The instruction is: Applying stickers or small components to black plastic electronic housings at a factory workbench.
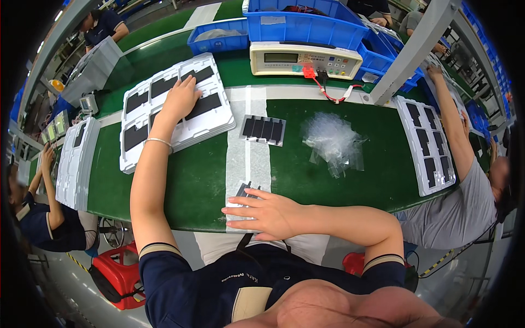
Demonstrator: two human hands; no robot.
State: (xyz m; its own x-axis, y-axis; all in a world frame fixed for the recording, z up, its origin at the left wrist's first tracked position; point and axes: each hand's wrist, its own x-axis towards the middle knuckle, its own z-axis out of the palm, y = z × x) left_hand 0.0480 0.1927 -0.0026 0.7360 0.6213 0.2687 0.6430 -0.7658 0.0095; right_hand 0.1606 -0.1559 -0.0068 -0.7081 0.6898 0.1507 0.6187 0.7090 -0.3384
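The green desk fills mid-frame, blue bins along the top. At lower centre the right hand splays over a dark panel; upper left, the left hand, grip unclear, touches a white tray's contents.

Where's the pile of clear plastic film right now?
In the head view, the clear film pile lies right of centre on the green tabletop, to the right of the flat piece with dark strips.

A green bench carries white trays, a pale strip and, seemingly, loose clear film
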